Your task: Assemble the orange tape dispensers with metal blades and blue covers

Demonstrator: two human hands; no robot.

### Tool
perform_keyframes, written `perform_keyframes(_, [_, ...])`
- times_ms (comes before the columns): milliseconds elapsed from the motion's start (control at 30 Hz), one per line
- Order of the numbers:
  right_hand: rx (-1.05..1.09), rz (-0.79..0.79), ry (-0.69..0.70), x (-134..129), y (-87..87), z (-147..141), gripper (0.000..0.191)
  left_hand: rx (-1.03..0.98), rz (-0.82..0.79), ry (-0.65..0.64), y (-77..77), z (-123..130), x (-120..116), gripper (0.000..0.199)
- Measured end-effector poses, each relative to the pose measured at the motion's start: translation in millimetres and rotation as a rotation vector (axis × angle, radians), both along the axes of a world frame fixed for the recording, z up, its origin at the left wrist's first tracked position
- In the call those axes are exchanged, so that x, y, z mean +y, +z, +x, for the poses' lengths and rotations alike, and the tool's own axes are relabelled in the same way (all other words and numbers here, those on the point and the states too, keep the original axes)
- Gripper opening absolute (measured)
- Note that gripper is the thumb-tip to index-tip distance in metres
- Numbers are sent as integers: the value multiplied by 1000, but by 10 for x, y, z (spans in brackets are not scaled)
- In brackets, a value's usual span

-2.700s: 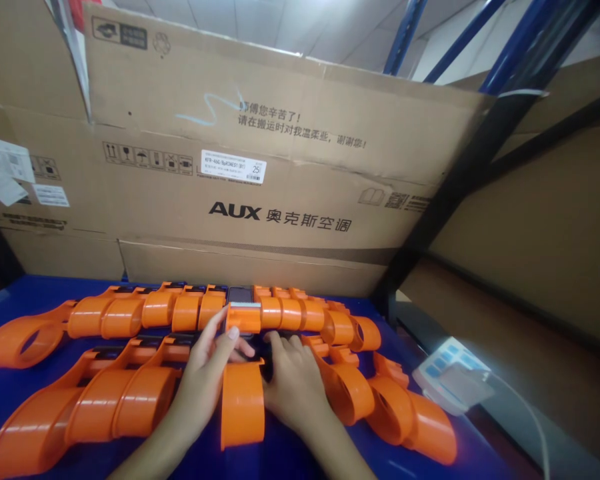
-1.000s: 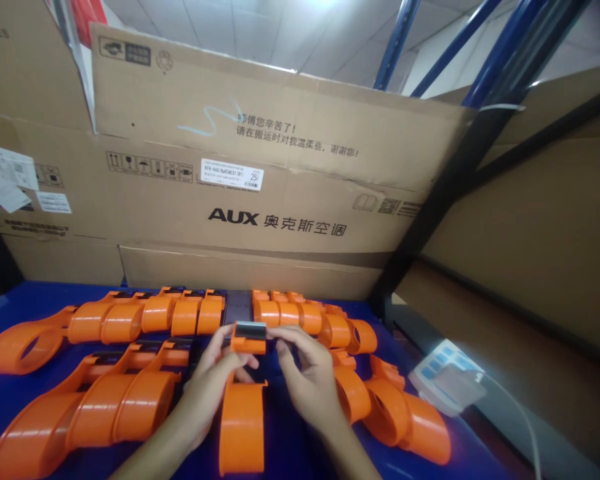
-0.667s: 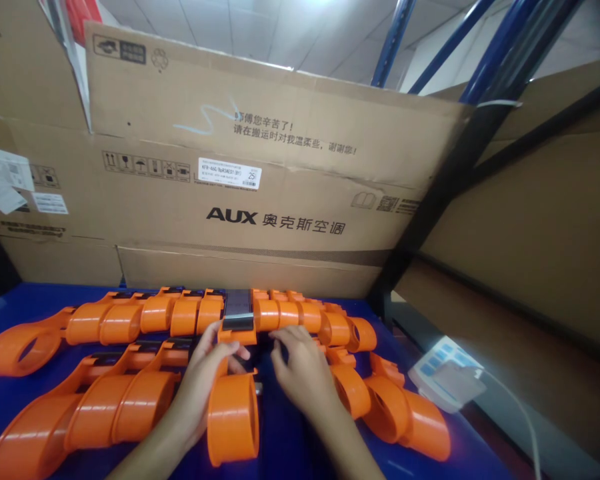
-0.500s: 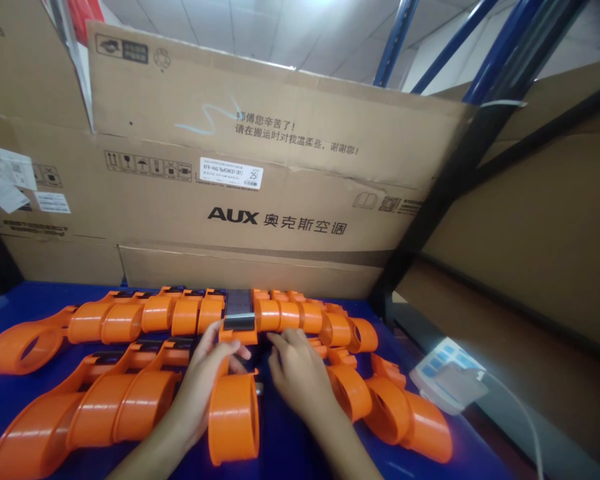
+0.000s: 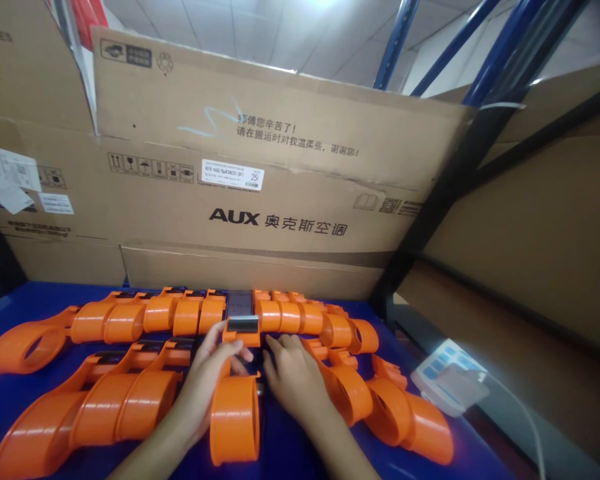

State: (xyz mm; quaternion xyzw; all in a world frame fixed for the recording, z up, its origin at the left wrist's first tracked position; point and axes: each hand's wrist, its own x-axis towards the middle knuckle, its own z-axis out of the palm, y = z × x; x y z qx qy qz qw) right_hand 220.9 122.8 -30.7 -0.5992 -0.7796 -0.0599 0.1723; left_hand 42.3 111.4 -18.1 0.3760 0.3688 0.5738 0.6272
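In the head view, my left hand (image 5: pixel 213 363) is closed around the narrow upper part of an orange plastic tape dispenser (image 5: pixel 234 420). Its round ring hangs toward me, and a dark roller (image 5: pixel 243 324) with a pale serrated edge sits at its top end. Just to the right, my right hand (image 5: pixel 295 373) has its fingers curled in toward the dispenser's side. Those fingertips are partly hidden, and I cannot make out what they pinch. A small metal end (image 5: pixel 260 387) sticks out beside the ring, between the hands.
More orange dispensers stand in two rows on the blue surface (image 5: pixel 290 460), left (image 5: pixel 100 407) and right (image 5: pixel 355 393) of my hands. A dark strip (image 5: pixel 241 303) lies behind. Large cardboard (image 5: pixel 280 260) walls the back. A white power strip (image 5: pixel 447 373) with a cable lies at right.
My right hand's fingers have shifted slightly left, closer to the dispenser. The dispenser's roller end has tilted a little; my left hand keeps its grip.
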Motion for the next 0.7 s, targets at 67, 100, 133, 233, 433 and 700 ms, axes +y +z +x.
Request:
perform_keyframes(67, [-1,6,-9,3,-5,-2,25,2,-2,-1,-6,-2,2,34])
perform_keyframes(100, [-1,10,-13,4,-6,0,23,2,-3,-1,-11,-3,4,34])
perform_keyframes(133, [0,14,-16,3,-4,3,22,3,-2,-3,-18,-4,5,34])
perform_keyframes(233, [7,32,-13,-1,12,19,21,9,-1,0,-30,-4,4,36])
perform_keyframes(433, [36,70,21,-9,40,34,27,-1,-17,13,10,3,-19,41])
perform_keyframes(700, [128,144,42,35,82,85,27,21,-3,27,24,13,-34,48])
